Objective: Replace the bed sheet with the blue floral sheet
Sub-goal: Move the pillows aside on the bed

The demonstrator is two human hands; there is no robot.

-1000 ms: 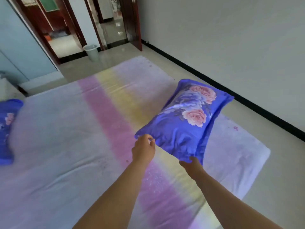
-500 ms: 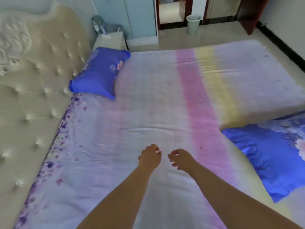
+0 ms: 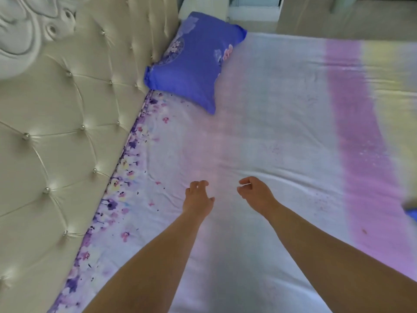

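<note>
A pale sheet (image 3: 282,123) with pink and yellow bands and a purple flower border covers the bed. A blue floral pillow (image 3: 191,57) lies on it at the far end, against the headboard. My left hand (image 3: 197,197) and my right hand (image 3: 256,194) hover side by side above the middle of the sheet, fingers loosely curled and holding nothing. A sliver of a second blue pillow (image 3: 411,211) shows at the right edge. No blue floral sheet is in view.
A cream tufted headboard (image 3: 56,132) with metal studs runs along the left side. Beyond the bed's far edge lie a tiled floor (image 3: 338,16) and the base of a pale cabinet (image 3: 252,10).
A second ago both hands held a blue floral pillow over the bed's foot end. They let it go, it dropped to the right, and my view swung toward the headboard.
</note>
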